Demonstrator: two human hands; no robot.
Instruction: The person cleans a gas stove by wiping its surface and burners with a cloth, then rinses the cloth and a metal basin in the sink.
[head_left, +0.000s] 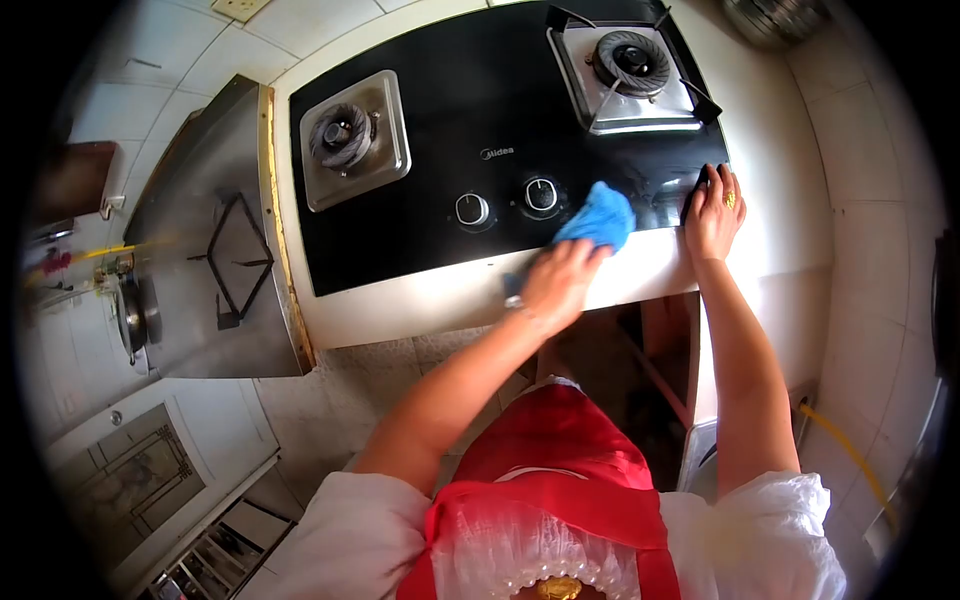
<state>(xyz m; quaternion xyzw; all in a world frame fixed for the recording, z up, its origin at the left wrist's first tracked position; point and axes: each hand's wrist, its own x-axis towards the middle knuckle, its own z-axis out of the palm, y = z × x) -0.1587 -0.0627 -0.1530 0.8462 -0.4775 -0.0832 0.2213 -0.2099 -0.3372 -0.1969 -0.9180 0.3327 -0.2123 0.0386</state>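
Nearby, knobs, burner, left hand clutching blue cloth, right hand half-spread at hob

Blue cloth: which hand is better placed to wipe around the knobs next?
Likely the left hand: it holds the blue cloth near the knobs. The right hand is farther off, at the cooktop's front right corner, with no cloth visible.
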